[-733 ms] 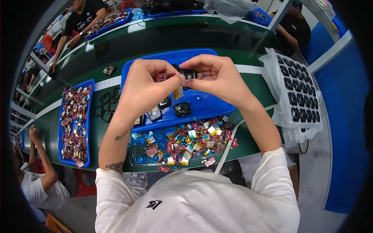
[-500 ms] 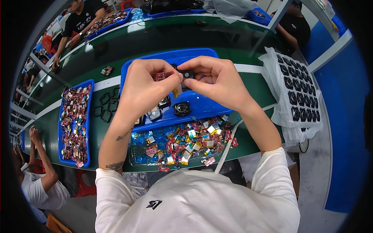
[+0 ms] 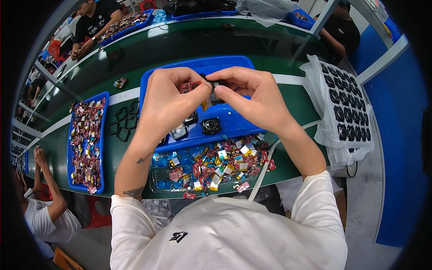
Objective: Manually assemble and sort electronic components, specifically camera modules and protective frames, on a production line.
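Note:
Both of my hands meet above a blue tray (image 3: 245, 63). My left hand (image 3: 168, 96) pinches a red circuit board (image 3: 190, 86), with a silver-and-yellow battery pack (image 3: 206, 105) hanging below it. My right hand (image 3: 258, 94) grips a small black housing (image 3: 219, 84) between thumb and fingers, right up against the left fingertips. Fingers hide most of the housing and where the two parts touch. Black square housings (image 3: 210, 126) lie in the tray below my hands. Nearer me, a clear plastic tray (image 3: 157, 184) is heaped with red boards and batteries (image 3: 218, 166).
A blue bin (image 3: 106, 130) full of red boards stands left, beside loose black frames (image 3: 123, 121). White trays of black housings (image 3: 346, 103) are stacked right. A white cable (image 3: 265, 168) crosses the bench edge. Co-workers sit across the green belt (image 3: 157, 49) and at left.
My right thumb and fingers have shifted slightly on the black housing. A loose board on the belt has slid a little left. The co-worker at upper left has drawn a hand back.

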The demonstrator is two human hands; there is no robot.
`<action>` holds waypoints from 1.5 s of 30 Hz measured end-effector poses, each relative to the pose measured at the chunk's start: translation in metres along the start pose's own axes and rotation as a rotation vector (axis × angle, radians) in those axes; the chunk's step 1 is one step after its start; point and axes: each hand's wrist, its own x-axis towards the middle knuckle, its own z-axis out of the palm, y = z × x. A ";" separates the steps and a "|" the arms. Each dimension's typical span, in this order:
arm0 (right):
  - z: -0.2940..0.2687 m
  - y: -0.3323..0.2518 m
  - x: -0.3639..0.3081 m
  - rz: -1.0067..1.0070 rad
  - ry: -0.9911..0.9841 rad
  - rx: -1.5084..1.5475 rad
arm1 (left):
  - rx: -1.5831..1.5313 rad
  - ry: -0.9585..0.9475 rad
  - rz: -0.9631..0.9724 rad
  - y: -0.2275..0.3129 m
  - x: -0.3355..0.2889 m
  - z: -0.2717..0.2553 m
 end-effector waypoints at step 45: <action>-0.015 -0.006 0.005 -0.128 0.148 0.182 | -0.338 0.149 0.131 -0.007 0.004 0.012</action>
